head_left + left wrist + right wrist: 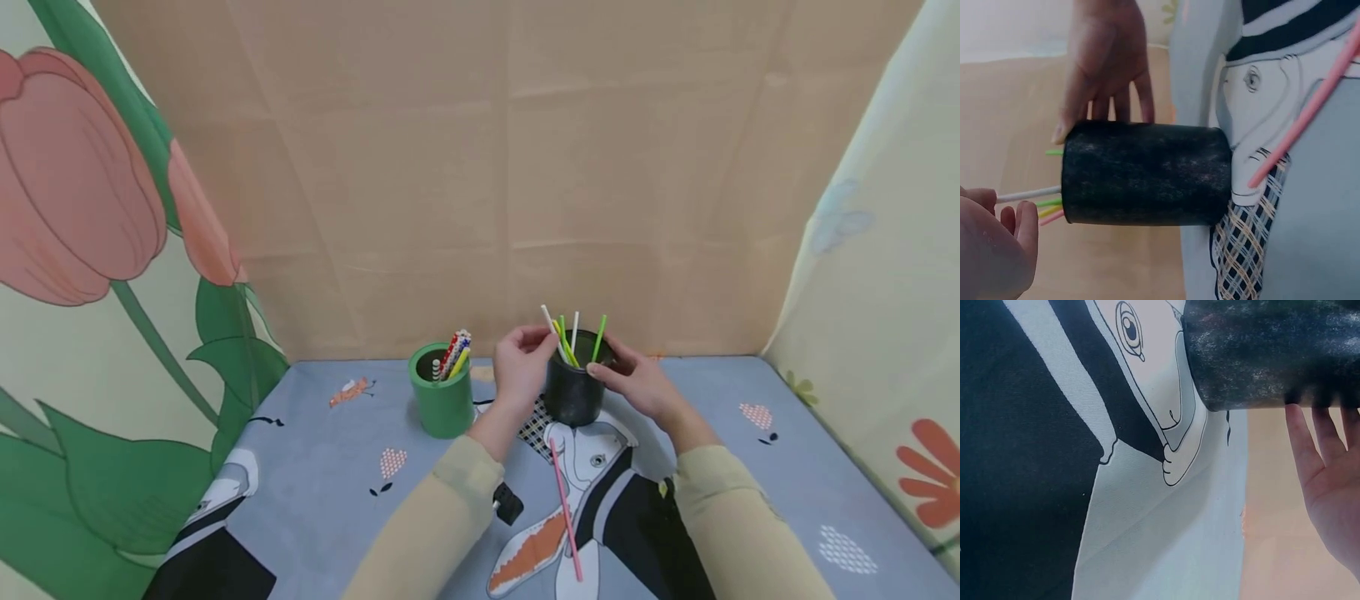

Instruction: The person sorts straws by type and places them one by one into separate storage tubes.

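My right hand (641,382) holds a black cup (573,398) from the right, with its thumb at the rim and fingers along the far side. Several thin straws stand in the cup, among them a green straw (599,337) and a white one. My left hand (522,363) is at the cup's left rim and pinches a white straw (1029,194) that leans out of the opening. In the right wrist view, the fingertips (1297,425) touch the cup's wall. The cup stands upright on the table; the lower ends of its straws are hidden inside.
A green cup (442,410) with several patterned sticks (454,354) stands to the left. One pink straw (566,510) lies on the blue printed tablecloth (322,467) between my forearms. A small black object (508,504) sits by my left sleeve. Behind the table hangs a tan cloth (390,183).
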Tool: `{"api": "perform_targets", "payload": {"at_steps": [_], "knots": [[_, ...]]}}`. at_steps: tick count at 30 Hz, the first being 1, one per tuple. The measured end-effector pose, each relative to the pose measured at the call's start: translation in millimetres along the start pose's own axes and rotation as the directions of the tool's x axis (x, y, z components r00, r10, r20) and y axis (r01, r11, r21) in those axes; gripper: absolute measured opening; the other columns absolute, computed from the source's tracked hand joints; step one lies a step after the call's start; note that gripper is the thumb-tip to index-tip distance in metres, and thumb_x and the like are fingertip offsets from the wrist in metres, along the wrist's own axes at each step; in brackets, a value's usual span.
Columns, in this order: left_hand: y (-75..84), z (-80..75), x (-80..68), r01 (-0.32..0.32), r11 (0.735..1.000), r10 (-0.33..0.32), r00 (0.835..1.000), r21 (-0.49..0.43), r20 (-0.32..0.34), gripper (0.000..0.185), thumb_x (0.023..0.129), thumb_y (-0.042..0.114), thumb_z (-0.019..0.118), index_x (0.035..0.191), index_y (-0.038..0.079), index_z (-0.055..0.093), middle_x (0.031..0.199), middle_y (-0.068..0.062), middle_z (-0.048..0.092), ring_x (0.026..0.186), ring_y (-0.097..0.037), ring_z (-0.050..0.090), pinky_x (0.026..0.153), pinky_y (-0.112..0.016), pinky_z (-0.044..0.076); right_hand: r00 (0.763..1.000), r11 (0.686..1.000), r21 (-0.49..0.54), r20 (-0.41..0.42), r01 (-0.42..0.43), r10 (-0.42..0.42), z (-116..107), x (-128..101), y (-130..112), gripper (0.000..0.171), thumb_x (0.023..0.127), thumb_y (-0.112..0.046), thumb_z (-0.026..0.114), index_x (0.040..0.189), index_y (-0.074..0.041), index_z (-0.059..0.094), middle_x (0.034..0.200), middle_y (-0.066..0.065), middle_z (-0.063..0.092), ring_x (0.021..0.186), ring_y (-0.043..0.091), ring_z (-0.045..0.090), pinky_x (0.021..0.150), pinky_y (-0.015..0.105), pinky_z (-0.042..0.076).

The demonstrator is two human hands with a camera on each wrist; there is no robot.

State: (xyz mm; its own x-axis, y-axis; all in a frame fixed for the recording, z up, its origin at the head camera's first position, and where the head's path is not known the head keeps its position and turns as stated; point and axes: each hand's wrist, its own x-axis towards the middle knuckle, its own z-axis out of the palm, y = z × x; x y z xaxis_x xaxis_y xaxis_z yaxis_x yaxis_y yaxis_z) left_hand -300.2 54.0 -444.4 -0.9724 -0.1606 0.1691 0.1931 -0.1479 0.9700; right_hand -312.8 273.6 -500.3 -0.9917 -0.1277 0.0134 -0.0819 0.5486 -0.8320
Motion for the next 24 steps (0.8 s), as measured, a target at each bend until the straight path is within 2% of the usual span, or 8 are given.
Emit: {"api": "perform_targets", "payload": {"at_steps": [4, 11, 19, 24], "knots": [[-4.7, -3.5, -0.9, 0.029, 1.000, -0.029, 1.000, 0.004, -0.007, 0.007, 0.095, 0.006, 0.081, 0.102, 0.008, 0.079, 0.095, 0.000, 0.075, 0.087, -0.013, 0.071, 0.082, -0.029, 0.064, 1.000, 1.000, 0.001, 0.004, -0.004, 0.004, 2.1, 1.9, 0.3, 0.101, 0.097, -0.068, 0.068, 0.173, -0.025, 0.017, 0.166, 0.027, 0.040, 0.148, 0.049, 0.044, 0.116, 0.068, 0.042], [-10.5, -8.4, -1.6, 0.067, 0.997, -0.067, 0.998, -0.024, -0.016, 0.010, 0.097, 0.005, 0.079, 0.107, 0.004, 0.077, 0.099, -0.003, 0.074, 0.089, -0.017, 0.072, 0.084, -0.029, 0.065, 1.000, 1.000, 0.016, 0.005, 0.006, -0.006, 5.1, 3.0, 0.7, 0.096, 0.101, -0.059, 0.069, 0.173, -0.023, 0.017, 0.166, 0.028, 0.038, 0.148, 0.049, 0.044, 0.116, 0.067, 0.042], [-22.4, -11.2, -1.4, 0.051, 0.997, -0.052, 0.998, -0.062, -0.021, 0.015, 0.092, -0.003, 0.079, 0.107, -0.002, 0.075, 0.096, -0.005, 0.073, 0.086, -0.016, 0.071, 0.084, -0.029, 0.065, 1.000, 0.999, 0.038, -0.001, 0.018, -0.018, 2.6, 2.2, -0.1, 0.096, 0.101, -0.060, 0.068, 0.173, -0.023, 0.016, 0.167, 0.029, 0.036, 0.148, 0.050, 0.043, 0.117, 0.066, 0.042], [-26.3, -12.7, -3.1, 0.060, 0.998, -0.061, 0.998, -0.030, -0.026, 0.018, 0.090, -0.004, 0.080, 0.107, -0.003, 0.076, 0.096, -0.005, 0.074, 0.085, -0.015, 0.069, 0.082, -0.028, 0.064, 1.000, 0.999, 0.031, -0.004, 0.021, -0.021, 1.6, 0.8, 1.0, 0.098, 0.100, -0.062, 0.068, 0.173, -0.024, 0.016, 0.167, 0.029, 0.036, 0.148, 0.049, 0.043, 0.117, 0.066, 0.043]]}}
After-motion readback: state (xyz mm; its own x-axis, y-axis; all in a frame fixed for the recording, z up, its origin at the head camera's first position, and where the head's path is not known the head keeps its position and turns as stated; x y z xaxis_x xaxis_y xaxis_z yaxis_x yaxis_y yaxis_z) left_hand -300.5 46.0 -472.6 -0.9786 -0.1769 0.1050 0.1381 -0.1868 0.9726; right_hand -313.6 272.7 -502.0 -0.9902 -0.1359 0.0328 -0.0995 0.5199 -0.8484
